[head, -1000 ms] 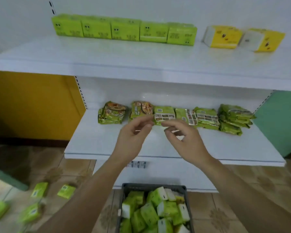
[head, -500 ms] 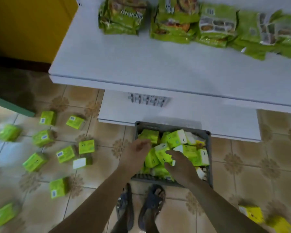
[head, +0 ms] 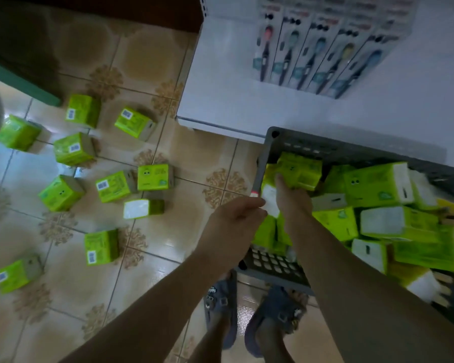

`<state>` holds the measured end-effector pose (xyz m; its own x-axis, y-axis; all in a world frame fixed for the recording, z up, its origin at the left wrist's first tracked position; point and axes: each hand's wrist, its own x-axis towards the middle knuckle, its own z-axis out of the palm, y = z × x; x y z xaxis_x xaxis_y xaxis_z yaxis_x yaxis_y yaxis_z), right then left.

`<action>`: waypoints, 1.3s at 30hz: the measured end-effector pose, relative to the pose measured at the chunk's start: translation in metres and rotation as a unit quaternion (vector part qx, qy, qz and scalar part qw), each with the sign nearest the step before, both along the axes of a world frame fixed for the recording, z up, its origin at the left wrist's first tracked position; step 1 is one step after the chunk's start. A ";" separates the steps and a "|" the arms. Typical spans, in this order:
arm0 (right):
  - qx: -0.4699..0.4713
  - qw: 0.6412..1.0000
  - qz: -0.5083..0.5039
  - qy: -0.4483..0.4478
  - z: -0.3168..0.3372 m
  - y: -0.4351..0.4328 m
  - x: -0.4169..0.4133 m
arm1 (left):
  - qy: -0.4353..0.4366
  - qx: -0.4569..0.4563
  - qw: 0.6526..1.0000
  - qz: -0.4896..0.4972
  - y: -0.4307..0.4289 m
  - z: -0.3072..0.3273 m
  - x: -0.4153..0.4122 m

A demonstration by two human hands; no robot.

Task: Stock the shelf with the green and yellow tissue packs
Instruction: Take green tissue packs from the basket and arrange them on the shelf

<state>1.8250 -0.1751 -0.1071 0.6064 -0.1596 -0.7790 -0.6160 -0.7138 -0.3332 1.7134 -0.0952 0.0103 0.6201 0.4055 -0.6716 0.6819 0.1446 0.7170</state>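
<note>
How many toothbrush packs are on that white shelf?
5 in a row on the white shelf: pink, teal, blue, yellow, dark blue, left to right. Others may sit off-frame.

Grey crate (head: 325, 150) lower right, heaped with tissue packs (head: 372, 187). Right hand (head: 294, 203) grips green pack (head: 302, 171) near crate's left rim; left hand (head: 233, 221) just beside, grip unclear. Loose packs (head: 152, 176) on floor (head: 207, 158), left.

Right hand (head: 295, 205) partly hidden under a green pack (head: 299, 171); basket (head: 270, 148) cropped right.

Right hand (head: 294, 203) now around green pack (head: 300, 172)
</note>
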 end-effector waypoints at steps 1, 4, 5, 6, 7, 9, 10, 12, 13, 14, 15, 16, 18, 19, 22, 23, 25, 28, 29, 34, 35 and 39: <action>-0.009 1.000 -0.002 -0.002 -0.004 0.002 0.000 | 0.002 -0.001 1.000 0.001 0.002 -0.002 -0.002; -0.012 1.000 -0.010 -0.009 0.002 0.005 0.002 | 0.001 -0.001 1.000 -0.002 0.007 0.003 -0.002; -0.011 1.000 -0.012 -0.004 0.007 0.003 0.002 | -0.001 -0.006 1.000 -0.003 0.008 0.006 -0.001; -0.005 1.000 -0.010 -0.003 0.014 0.002 0.002 | -0.003 -0.007 1.000 -0.007 0.008 0.011 0.000; 0.001 1.000 -0.007 -0.007 0.023 -0.001 0.000 | -0.006 -0.006 1.000 -0.016 0.009 0.018 0.003; 0.008 0.999 -0.005 -0.034 0.047 -0.009 -0.006 | -0.017 -0.008 0.999 -0.030 0.007 0.035 0.007; 0.012 0.998 -0.007 -0.054 0.063 -0.014 -0.010 | -0.026 -0.014 0.999 -0.033 0.006 0.047 0.010; 0.028 0.995 -0.006 -0.091 0.103 -0.028 -0.016 | -0.044 -0.023 0.998 -0.037 0.003 0.073 0.017; 0.040 0.994 -0.003 -0.103 0.128 -0.035 -0.018 | -0.054 -0.024 0.998 -0.036 0.001 0.088 0.021; 0.058 0.992 -0.002 -0.110 0.153 -0.043 -0.020 | -0.065 -0.027 0.997 -0.033 -0.002 0.106 0.024; 0.076 0.991 -0.003 -0.115 0.178 -0.051 -0.022 | -0.076 -0.029 0.996 -0.026 -0.004 0.125 0.027; 0.089 0.989 -0.001 -0.122 0.204 -0.058 -0.023 | -0.088 -0.032 0.995 -0.019 -0.006 0.144 0.030; 0.114 0.984 0.009 -0.138 0.254 -0.072 -0.024 | -0.113 -0.036 0.993 -0.002 -0.009 0.183 0.033; 0.134 0.980 0.007 -0.145 0.281 -0.078 -0.022 | -0.128 -0.037 0.991 -0.002 -0.010 0.204 0.034; 0.190 0.964 0.021 -0.185 0.369 -0.097 -0.019 | -0.169 -0.037 0.985 -0.006 -0.012 0.275 0.036; 0.213 0.956 0.025 -0.202 0.400 -0.101 -0.018 | -0.186 -0.029 0.982 0.003 -0.012 0.301 0.036; 0.262 0.940 0.022 -0.216 0.463 -0.110 -0.018 | -0.223 -0.012 0.974 0.019 -0.010 0.358 0.035; 0.324 0.916 0.032 -0.235 0.551 -0.121 -0.022 | -0.279 0.003 0.960 0.036 -0.009 0.440 0.030; 0.350 0.903 0.034 -0.245 0.579 -0.122 -0.021 | -0.295 0.011 0.955 0.039 -0.008 0.466 0.028; 0.468 0.821 0.070 -0.318 0.710 -0.124 -0.019 | -0.370 0.045 0.927 0.038 0.005 0.581 0.021; 0.480 0.802 0.097 -0.342 0.732 -0.120 -0.017 | -0.387 0.049 0.920 0.039 0.008 0.601 0.019; 0.520 0.736 0.145 -0.409 0.796 -0.094 -0.007 | -0.430 0.075 0.898 0.051 0.027 0.664 0.019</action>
<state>1.8179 -0.2690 0.6889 0.8316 0.4932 0.2555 0.2217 0.1271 -0.9668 1.7322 -0.0681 0.6742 0.8376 0.5361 0.1049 -0.1453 0.0335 0.9888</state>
